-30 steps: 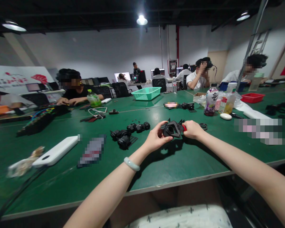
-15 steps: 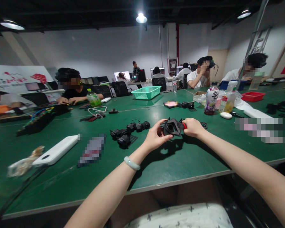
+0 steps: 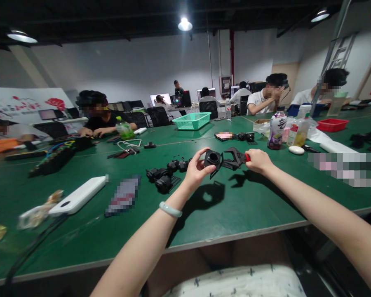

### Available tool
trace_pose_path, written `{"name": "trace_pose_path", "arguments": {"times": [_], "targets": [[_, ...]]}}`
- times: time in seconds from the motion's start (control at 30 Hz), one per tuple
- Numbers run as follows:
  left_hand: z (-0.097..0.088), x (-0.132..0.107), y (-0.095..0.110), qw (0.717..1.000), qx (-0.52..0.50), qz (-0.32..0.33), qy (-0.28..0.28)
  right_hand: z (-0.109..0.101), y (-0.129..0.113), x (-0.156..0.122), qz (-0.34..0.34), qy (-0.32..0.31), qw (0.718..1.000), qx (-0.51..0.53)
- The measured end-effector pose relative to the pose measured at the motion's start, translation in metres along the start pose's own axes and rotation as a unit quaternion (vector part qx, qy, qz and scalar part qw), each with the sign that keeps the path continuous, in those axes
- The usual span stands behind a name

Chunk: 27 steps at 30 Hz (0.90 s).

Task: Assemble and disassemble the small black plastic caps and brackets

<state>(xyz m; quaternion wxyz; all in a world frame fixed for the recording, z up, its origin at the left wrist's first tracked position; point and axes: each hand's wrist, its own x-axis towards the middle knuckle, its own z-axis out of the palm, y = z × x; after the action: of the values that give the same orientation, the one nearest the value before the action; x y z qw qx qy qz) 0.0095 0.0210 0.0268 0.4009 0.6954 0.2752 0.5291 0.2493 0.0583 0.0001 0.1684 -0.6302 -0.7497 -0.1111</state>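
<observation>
My left hand [image 3: 196, 172], with a pale bangle [image 3: 170, 209] at its wrist, grips a black square-faced part with a round ring [image 3: 213, 157] between thumb and fingers, above the table. My right hand [image 3: 259, 160] is closed round the red handle of an adjustable wrench [image 3: 234, 159]. Its black open jaws point left at the part, with a small gap seeming to lie between them. Left of my left hand lie several black jointed parts [image 3: 163, 180], partly hidden behind that hand.
On the green table [image 3: 253, 210] are a white power bank-like block [image 3: 80, 196], a mint basket [image 3: 192, 121], a purple-labelled bottle [image 3: 276, 131], a white oval object [image 3: 296, 150] and a red tray [image 3: 332, 125]. Co-workers sit across the table.
The wrench jaws, around the black part before, are now apart from it. My left hand has moved slightly left with the part, my right hand slightly right with the wrench.
</observation>
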Motion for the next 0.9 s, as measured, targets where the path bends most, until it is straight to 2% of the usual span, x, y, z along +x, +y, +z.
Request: {"name": "trace_pose_path", "arguments": {"times": [0.2, 0.3, 0.47, 0.63, 0.9], "targets": [[-0.002, -0.004, -0.006, 0.982, -0.017, -0.118, -0.147, -0.011, -0.003, -0.005, -0.034, 0.058, 0.998, -0.01], [-0.004, -0.005, -0.009, 0.97, -0.034, -0.149, -0.19, -0.014, -0.012, -0.011, -0.077, 0.063, 0.995, -0.006], [-0.006, -0.007, -0.009, 0.967, -0.045, -0.151, -0.199, -0.013, -0.022, -0.016, -0.123, 0.059, 0.991, -0.01], [-0.004, -0.008, -0.003, 0.967, -0.033, -0.156, -0.196, -0.011, -0.021, -0.015, -0.124, 0.054, 0.991, -0.012], [0.002, -0.01, 0.004, 0.957, -0.012, -0.167, -0.238, -0.009, -0.024, -0.016, -0.135, 0.038, 0.99, -0.01]]}}
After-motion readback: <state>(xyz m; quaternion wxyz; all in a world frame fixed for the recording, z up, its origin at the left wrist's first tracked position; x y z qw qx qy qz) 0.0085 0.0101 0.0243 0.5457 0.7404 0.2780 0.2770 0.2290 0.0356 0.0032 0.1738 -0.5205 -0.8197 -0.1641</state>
